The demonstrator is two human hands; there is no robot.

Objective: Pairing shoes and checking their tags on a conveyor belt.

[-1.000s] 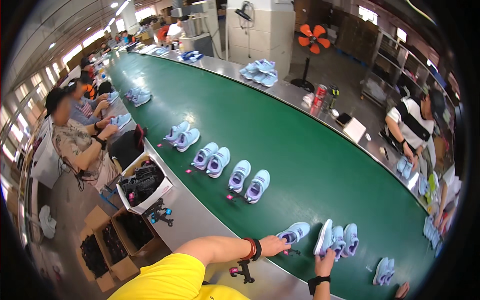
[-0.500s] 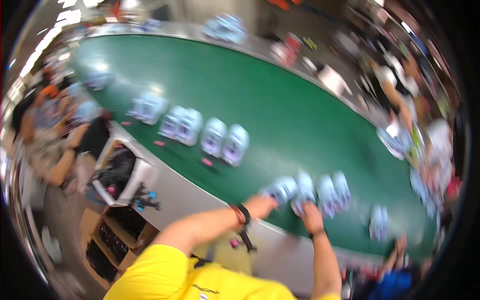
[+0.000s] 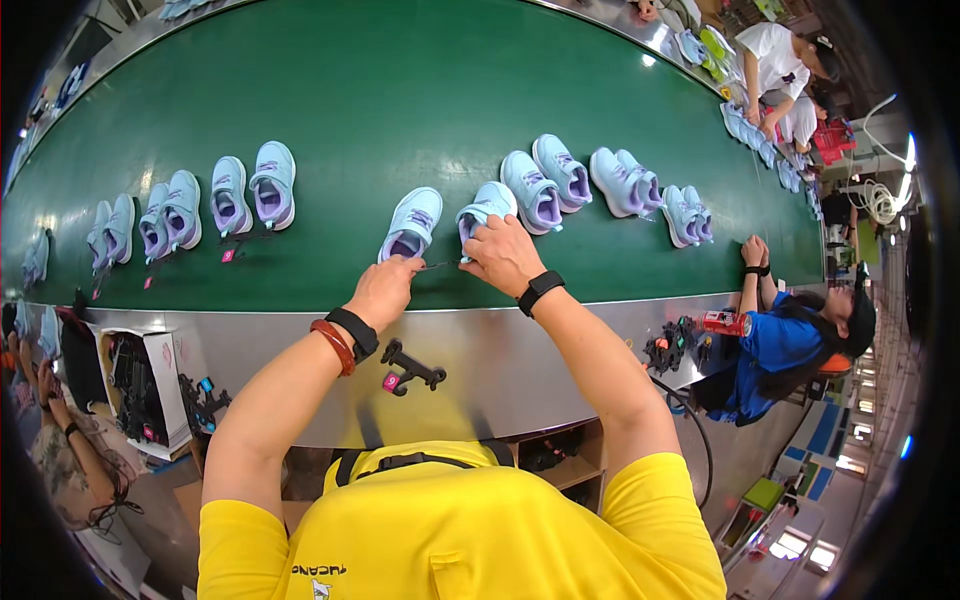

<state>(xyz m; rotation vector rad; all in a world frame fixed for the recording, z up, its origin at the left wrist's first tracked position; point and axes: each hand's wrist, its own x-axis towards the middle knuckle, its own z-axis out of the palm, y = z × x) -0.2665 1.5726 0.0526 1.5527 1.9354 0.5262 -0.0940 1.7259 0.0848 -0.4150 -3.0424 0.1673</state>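
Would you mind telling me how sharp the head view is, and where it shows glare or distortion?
Head view: sharp at the hands and the shoe; glare on the green belt; the steel ledge bows with fisheye; dark rim around.

**Bright, even light with strong fisheye bending**

From my head the view is bright and evenly lit from above. The green belt (image 3: 420,90) carries soft pale sheen patches, and one small hard glint sits near its far right end. The steel edge (image 3: 500,340) before me reflects a dull grey glow. My forearms throw only faint shadows on it. This frame is sharp in the middle, with my left hand (image 3: 385,290) and right hand (image 3: 503,255) crisp. Straight lines bow heavily outward, detail smears near the rim, and a black ring closes the corners. White lights at far right blow out.
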